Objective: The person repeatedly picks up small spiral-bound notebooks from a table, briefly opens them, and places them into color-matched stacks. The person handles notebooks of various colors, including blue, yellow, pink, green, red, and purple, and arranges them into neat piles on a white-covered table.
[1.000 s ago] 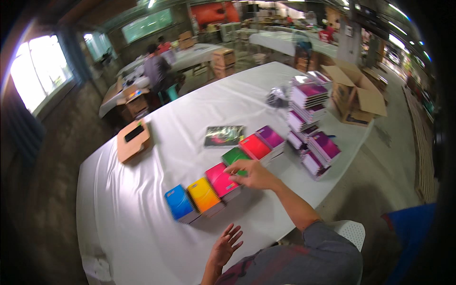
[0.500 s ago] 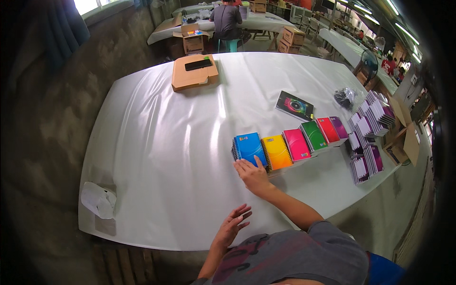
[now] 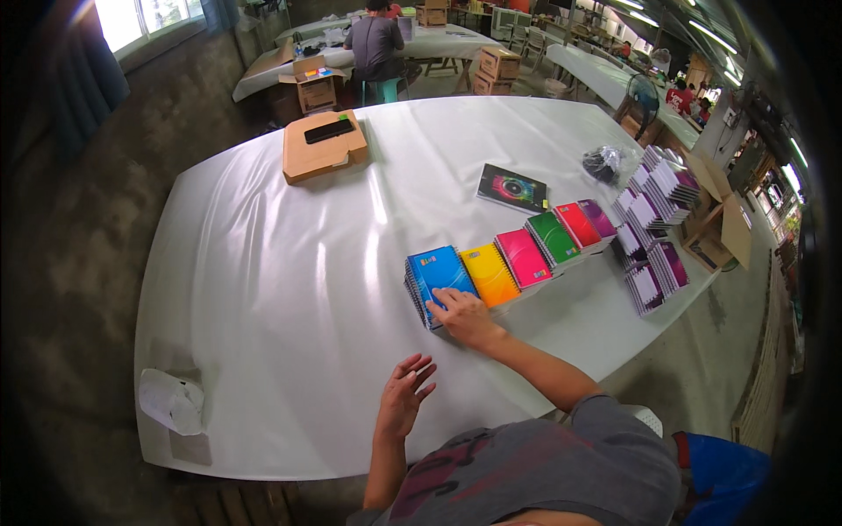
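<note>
Blue notebook stack (image 3: 438, 266), one of six aligned, touches the right hand (image 3: 467, 317).

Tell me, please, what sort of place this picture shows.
Probably a workshop or packing room: stacks of notebooks on a wide table, an open carton near them, and a person sitting at a far table.

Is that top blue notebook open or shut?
Shut. The top blue notebook has its front cover facing up, no pages spread out; the right hand reaches over its lower part.
</note>
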`<action>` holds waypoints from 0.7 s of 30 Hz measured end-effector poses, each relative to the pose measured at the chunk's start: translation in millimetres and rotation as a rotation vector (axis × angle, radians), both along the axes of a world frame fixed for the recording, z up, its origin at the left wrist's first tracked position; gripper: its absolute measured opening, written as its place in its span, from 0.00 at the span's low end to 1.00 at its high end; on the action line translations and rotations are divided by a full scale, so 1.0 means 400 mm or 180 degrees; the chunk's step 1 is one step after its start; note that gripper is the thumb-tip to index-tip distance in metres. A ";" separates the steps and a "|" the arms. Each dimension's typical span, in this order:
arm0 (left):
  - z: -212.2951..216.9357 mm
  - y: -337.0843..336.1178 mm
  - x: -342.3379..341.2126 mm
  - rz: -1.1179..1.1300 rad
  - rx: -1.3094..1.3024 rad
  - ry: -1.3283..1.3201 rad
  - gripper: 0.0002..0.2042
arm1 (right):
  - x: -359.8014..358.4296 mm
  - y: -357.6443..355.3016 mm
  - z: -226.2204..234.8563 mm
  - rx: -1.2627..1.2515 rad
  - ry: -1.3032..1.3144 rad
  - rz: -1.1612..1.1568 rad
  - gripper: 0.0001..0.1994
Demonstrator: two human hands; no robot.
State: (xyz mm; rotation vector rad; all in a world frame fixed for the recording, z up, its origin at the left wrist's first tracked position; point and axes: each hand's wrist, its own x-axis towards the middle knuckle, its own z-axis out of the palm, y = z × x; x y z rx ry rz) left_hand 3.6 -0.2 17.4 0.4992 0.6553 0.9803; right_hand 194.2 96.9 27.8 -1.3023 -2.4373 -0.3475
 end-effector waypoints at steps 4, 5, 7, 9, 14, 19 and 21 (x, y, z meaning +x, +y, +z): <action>0.008 0.005 0.011 0.0038 -0.0045 -0.0087 0.23 | -0.002 -0.008 -0.046 0.0729 -0.0008 -0.0075 0.08; 0.007 0.005 0.011 0.0075 -0.0071 -0.0113 0.22 | -0.001 -0.009 -0.047 0.0756 0.0060 -0.0071 0.08; 0.006 0.002 0.010 0.0165 -0.0175 -0.0257 0.22 | 0.010 -0.008 -0.039 0.0480 0.0453 -0.0018 0.07; 0.006 0.002 0.011 0.0206 -0.0251 -0.0359 0.21 | 0.029 0.001 -0.020 -0.0128 0.1102 0.0086 0.07; 0.016 0.039 0.037 0.0078 -0.0110 -0.0569 0.20 | 0.033 0.013 -0.025 -0.0076 0.0697 0.0165 0.06; 0.058 0.090 0.069 0.0201 -0.0530 -0.0711 0.21 | 0.035 -0.024 0.056 0.0622 0.0861 0.0314 0.07; 0.062 0.099 0.072 0.0043 -0.0617 -0.1094 0.22 | 0.018 -0.089 0.112 0.0523 0.0789 0.0433 0.06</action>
